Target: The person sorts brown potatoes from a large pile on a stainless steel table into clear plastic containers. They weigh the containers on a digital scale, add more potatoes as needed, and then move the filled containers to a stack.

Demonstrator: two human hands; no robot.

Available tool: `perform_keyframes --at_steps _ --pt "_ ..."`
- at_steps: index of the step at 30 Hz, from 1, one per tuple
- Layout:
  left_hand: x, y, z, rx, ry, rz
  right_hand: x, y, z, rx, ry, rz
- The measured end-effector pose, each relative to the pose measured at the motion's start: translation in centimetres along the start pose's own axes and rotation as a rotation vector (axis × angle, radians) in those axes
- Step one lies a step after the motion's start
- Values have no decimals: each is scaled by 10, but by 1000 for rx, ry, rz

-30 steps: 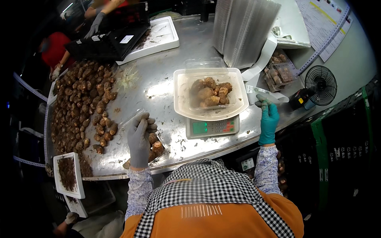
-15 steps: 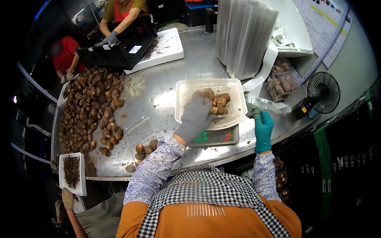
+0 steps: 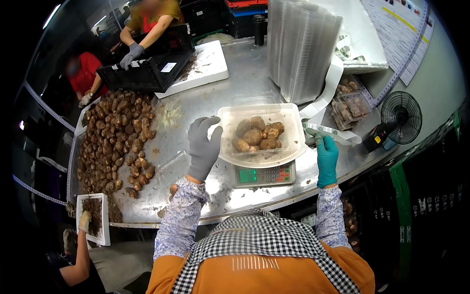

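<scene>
My left hand (image 3: 202,149), in a grey glove, is beside the left rim of a white tray (image 3: 230,152), its fingers apart and nothing in them. The tray sits on a digital scale (image 3: 265,176). Inside it, a clear plastic box (image 3: 285,144) holds several brown taros (image 3: 252,136). My right hand (image 3: 326,159), in a teal glove, is right of the tray, its thumb and fingers pinched at a strip of labels (image 3: 329,131). Another clear box (image 3: 175,167) lies left of the scale, partly hidden by my left arm.
A big heap of taros (image 3: 110,142) covers the table's left side. Stacked clear boxes (image 3: 303,54) stand at the back, near filled boxes (image 3: 350,105) and a black fan (image 3: 401,116). A co-worker handles a black crate (image 3: 147,73); another's hand is in a small white tray (image 3: 104,220).
My left hand has left the box of taros and moved left, its fingers opening. My right hand stays by the label strip. At lower left, a co-worker's hand has moved into the small tray.
</scene>
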State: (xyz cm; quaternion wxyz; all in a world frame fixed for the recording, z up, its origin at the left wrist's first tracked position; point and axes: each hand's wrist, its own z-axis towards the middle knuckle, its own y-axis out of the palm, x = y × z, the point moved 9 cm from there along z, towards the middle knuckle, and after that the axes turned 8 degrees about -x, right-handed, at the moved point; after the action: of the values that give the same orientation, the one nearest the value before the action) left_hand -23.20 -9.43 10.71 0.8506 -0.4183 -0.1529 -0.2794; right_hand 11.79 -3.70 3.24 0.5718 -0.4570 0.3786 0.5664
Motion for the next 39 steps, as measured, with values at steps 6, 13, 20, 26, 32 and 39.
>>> perform_keyframes --at_steps 6,13,20,26,32,39 --pt "22 61 -7 -558 -49 210 -5 20 25 -55 5 89" --pt "8 29 35 -252 174 -40 -7 19 50 -52 -54 99" --pt "-72 32 42 -124 -515 -542 49 75 108 -202 376 65" --pt "-121 125 47 -286 -611 -1029 51 98 142 -283 190 294" --pt "-26 57 5 -311 -221 -554 7 76 52 -292 -122 9" --pt "-37 72 -59 -243 -494 -606 20 68 -5 -60 116 -153"
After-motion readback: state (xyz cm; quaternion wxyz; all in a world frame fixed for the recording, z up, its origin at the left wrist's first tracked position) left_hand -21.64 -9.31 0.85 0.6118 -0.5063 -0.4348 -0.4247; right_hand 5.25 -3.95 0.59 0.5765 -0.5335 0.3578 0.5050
